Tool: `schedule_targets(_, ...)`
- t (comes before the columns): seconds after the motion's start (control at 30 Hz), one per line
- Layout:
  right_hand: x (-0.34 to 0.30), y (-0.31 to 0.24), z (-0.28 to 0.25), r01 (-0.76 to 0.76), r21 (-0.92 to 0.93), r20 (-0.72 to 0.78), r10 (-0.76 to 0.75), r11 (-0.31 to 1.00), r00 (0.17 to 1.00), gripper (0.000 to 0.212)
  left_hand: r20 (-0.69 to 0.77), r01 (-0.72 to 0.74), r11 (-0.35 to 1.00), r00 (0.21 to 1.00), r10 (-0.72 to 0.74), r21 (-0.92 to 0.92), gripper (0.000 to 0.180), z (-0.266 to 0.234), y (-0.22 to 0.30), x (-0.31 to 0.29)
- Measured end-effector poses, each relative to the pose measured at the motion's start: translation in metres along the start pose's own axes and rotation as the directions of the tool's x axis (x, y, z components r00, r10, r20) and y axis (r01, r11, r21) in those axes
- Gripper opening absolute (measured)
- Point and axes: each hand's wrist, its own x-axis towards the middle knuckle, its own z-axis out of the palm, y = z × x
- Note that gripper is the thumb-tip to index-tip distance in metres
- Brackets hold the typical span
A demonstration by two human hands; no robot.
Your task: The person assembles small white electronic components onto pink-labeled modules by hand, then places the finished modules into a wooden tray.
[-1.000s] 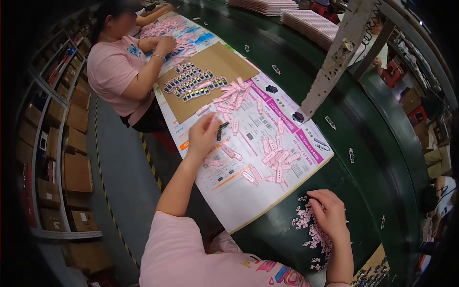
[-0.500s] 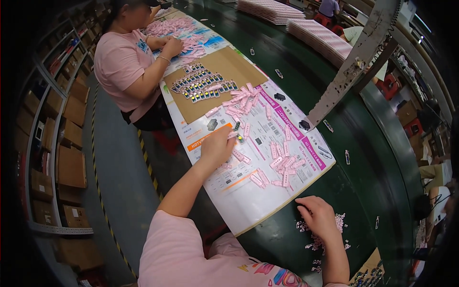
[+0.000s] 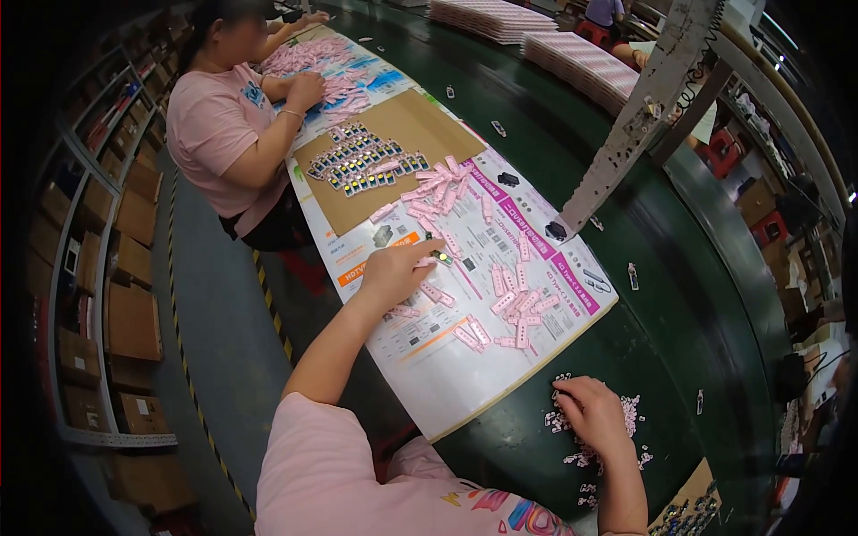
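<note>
Over the printed sheet, my left hand [image 3: 398, 271] is closed on a small pink plastic casing with a green circuit board [image 3: 441, 257] showing a yellow spot; its fingertips hide part of it. Loose pink casings [image 3: 436, 293] lie beside that hand, and more pink casings [image 3: 518, 304] are scattered to its right. My right hand [image 3: 590, 413] is at the lower right, fingers curled down at the edge of a pile of tiny pink parts [image 3: 631, 415] on the dark green surface. What its fingertips hold, if anything, is too small to make out.
A brown cardboard sheet [image 3: 429, 125] carries rows of circuit-board pieces [image 3: 368, 161]. Beyond it, a co-worker in pink [image 3: 219, 116] handles a heap of pink casings [image 3: 308, 55]. A metal post [image 3: 626, 125] rises at the right. Single pieces [image 3: 634, 276] lie on the green belt.
My right hand has lowered its fingers to the tiny parts and curled them in. The circuit board at my left fingertips now lies flatter against the casing. The whole view has shifted slightly.
</note>
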Motion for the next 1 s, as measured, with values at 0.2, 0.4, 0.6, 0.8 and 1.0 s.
schedule_targets(0.2,0.0,-0.001,0.0,0.002,0.001,-0.003,-0.002,1.0,1.0,0.019,0.155,-0.219,0.944,0.97,0.185,0.246,0.025,-0.002,-0.001,0.02)
schedule_targets(0.4,0.009,-0.001,-0.006,0.051,0.033,-0.018,-0.051,0.998,0.999,0.02,0.182,-0.233,0.942,0.964,0.192,0.243,0.024,-0.005,0.023,0.025)
schedule_targets(0.6,0.056,-0.021,-0.001,-0.081,0.512,-0.064,0.132,0.855,0.989,0.033,0.275,-0.156,0.933,0.928,0.251,-0.325,0.023,-0.017,0.08,0.02)
schedule_targets(0.8,0.1,-0.026,0.028,-0.005,0.783,-0.167,0.218,0.622,0.962,0.038,0.175,-0.278,0.743,0.866,0.468,-0.609,0.022,0.024,0.102,0.015)
schedule_targets(1.0,0.094,-0.002,0.035,-0.1,0.87,-0.089,0.352,0.482,0.932,0.028,0.329,-0.192,0.883,0.877,0.351,-0.429,0.021,0.002,0.132,0.014)
